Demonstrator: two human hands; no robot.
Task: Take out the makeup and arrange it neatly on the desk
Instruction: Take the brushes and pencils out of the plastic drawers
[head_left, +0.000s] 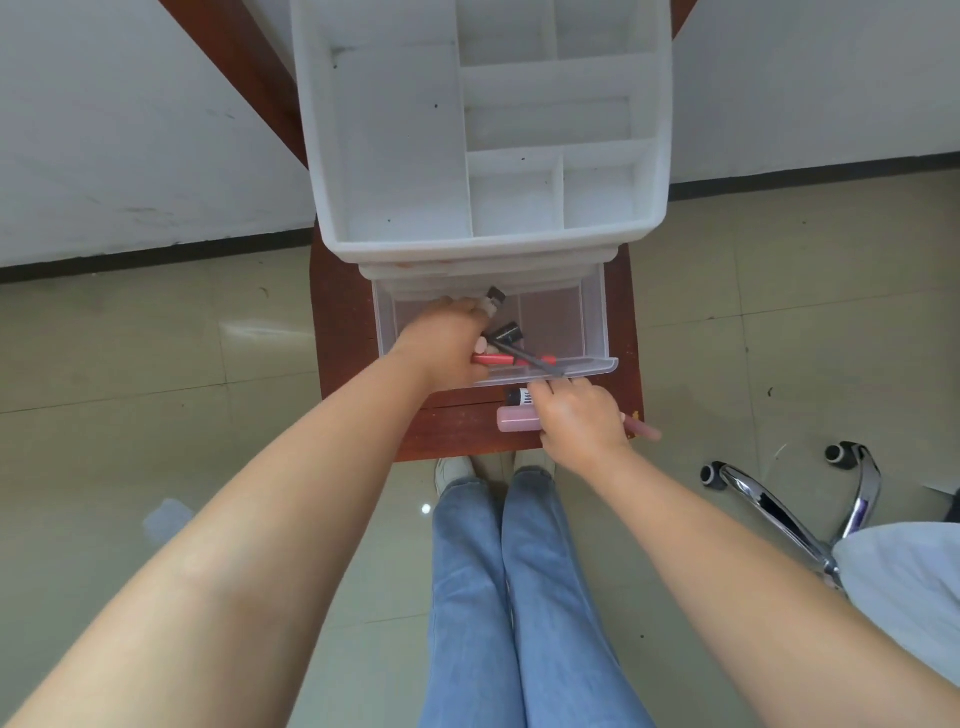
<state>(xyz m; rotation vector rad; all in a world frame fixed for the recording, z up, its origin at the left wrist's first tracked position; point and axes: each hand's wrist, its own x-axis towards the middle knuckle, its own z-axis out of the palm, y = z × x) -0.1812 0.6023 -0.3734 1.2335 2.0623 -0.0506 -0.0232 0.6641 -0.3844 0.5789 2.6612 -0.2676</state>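
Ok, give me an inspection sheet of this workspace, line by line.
Surface: small reddish-brown desk, mostly covered by a white organizer whose top compartments look empty.
Job's things: clear drawer pulled open, holding a red pencil and dark-capped makeup items; pink bottle and black-capped tube lie on the desk edge.
Clutter: nothing seen.
Hands: left hand reaches into the drawer, gripping items; right hand holds a pink stick at the desk front.
Cables: nothing seen.
Surroundings: tiled floor, white wall, chrome chair base.
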